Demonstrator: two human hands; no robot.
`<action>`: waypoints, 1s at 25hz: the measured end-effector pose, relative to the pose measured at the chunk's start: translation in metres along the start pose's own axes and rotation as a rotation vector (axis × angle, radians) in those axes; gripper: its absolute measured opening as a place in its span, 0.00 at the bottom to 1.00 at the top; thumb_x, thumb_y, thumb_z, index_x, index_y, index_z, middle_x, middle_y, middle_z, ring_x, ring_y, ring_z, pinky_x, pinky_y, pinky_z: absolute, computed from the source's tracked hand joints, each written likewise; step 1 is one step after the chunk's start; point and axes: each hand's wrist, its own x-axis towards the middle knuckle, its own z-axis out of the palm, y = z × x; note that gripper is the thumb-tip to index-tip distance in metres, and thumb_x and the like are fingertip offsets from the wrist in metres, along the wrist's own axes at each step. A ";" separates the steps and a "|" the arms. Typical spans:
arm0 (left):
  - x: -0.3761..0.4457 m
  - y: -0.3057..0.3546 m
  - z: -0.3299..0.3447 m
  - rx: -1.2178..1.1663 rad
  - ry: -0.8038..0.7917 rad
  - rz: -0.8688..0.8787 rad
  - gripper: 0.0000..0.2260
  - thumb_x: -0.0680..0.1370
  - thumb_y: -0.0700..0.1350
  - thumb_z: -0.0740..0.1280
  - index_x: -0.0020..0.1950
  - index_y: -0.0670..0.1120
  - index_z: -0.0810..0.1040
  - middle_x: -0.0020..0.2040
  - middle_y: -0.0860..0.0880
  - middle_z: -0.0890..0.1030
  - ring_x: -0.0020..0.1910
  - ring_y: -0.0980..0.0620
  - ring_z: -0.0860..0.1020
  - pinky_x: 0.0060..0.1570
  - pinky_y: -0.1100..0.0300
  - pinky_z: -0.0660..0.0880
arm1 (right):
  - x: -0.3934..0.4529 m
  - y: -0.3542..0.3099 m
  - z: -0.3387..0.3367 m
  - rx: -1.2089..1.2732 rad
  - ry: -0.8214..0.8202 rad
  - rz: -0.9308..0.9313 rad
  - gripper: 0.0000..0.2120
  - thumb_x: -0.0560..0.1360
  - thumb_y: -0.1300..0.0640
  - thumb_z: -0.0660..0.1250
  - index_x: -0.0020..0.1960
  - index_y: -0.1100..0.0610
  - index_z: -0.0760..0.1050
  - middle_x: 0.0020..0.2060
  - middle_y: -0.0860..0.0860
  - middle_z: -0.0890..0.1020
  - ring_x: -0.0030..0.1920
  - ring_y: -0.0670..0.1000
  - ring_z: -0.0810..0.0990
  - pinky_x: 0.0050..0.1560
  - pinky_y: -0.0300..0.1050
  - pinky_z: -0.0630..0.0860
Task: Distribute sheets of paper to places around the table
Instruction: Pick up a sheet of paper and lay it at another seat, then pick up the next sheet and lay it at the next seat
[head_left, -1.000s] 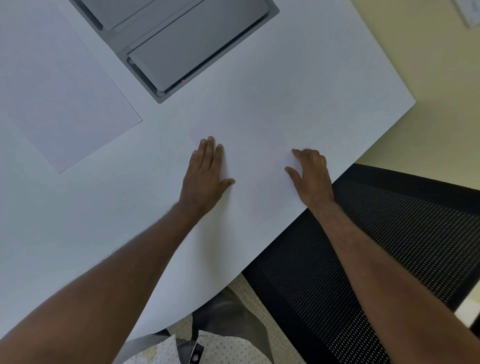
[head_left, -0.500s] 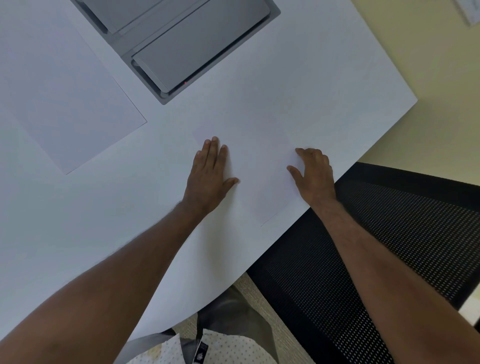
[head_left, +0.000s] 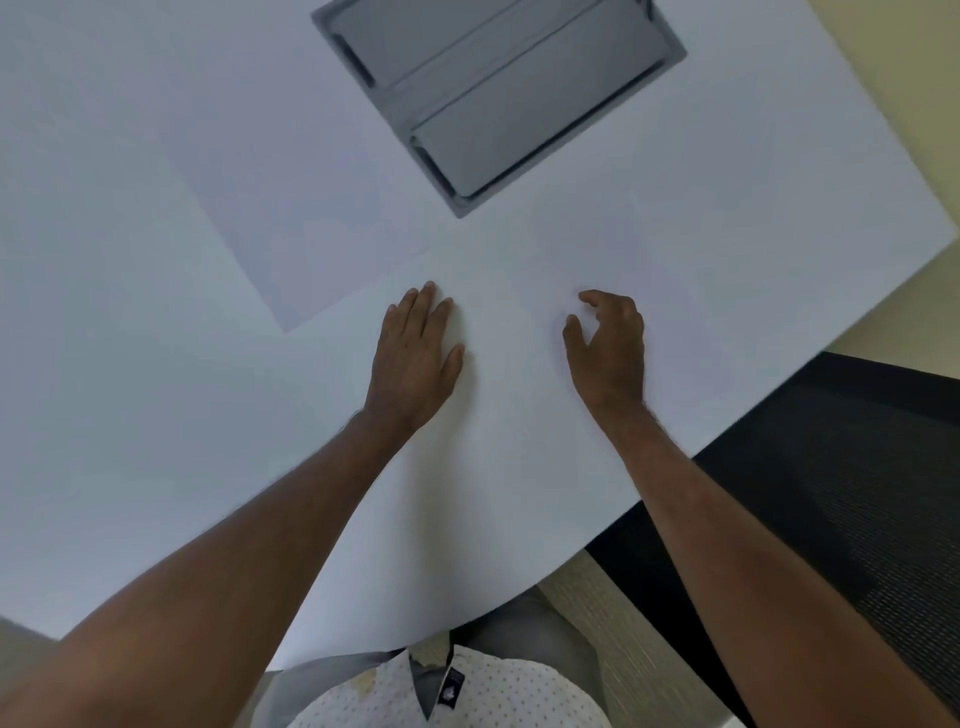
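White table (head_left: 156, 415) holds a grey hatch (head_left: 498, 98); black chair (head_left: 831, 493) beside.

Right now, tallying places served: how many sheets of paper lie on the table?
1 plainly: sheet of paper left of the grey hatch. Another near the right hand may blend into the white table.

Both bare forearms reach forward from the near side. The left hand (head_left: 415, 353) lies flat, palm down, fingers together. The right hand (head_left: 608, 348) is arched, its fingers curled, thumb spread towards the left.
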 end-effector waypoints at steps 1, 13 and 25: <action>-0.003 -0.016 -0.009 -0.002 0.014 -0.027 0.25 0.83 0.49 0.63 0.78 0.40 0.66 0.82 0.39 0.62 0.81 0.37 0.60 0.80 0.42 0.55 | 0.000 -0.017 0.012 0.013 -0.012 -0.013 0.16 0.80 0.57 0.67 0.67 0.55 0.76 0.65 0.51 0.77 0.65 0.54 0.77 0.67 0.57 0.75; 0.003 -0.151 -0.082 -0.036 0.163 -0.252 0.26 0.84 0.50 0.61 0.80 0.40 0.63 0.83 0.39 0.60 0.82 0.38 0.56 0.81 0.46 0.53 | 0.044 -0.168 0.112 0.075 -0.157 -0.122 0.19 0.81 0.56 0.66 0.71 0.58 0.73 0.68 0.56 0.76 0.68 0.58 0.74 0.68 0.55 0.74; 0.030 -0.178 -0.069 0.043 0.088 -0.299 0.33 0.86 0.57 0.54 0.84 0.40 0.48 0.85 0.40 0.47 0.84 0.41 0.45 0.82 0.45 0.46 | 0.081 -0.196 0.154 -0.065 -0.097 -0.080 0.19 0.79 0.55 0.72 0.68 0.58 0.75 0.66 0.56 0.75 0.69 0.56 0.71 0.65 0.45 0.71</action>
